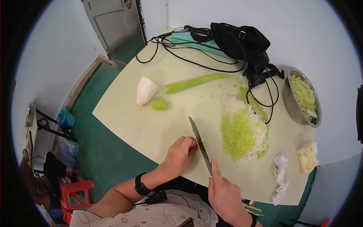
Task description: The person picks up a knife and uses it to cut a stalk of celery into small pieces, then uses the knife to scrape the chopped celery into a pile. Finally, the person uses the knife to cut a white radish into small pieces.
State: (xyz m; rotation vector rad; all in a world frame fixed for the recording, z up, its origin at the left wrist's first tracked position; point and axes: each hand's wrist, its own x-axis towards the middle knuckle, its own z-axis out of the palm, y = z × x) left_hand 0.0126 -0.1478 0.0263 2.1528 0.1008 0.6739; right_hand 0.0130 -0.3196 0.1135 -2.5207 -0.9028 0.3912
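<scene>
Right hand (225, 193) clamped on one knife (200, 145), held over the table (124, 108) just beside the left hand (180, 155), which is curled; its grip hidden, cannot tell. Risk: a cut, should the knife slip. Count: one green stalk (198, 82), one short green piece (159, 104), one white chunk (146, 91), one chopped heap (240, 130), one bowl (293, 105).

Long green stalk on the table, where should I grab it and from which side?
Likely best: grip the long green stalk just in from its thick left end, from above on the near side. It lies flat and tapers rightward, while the white chunk and short green piece crowd that left end.
</scene>
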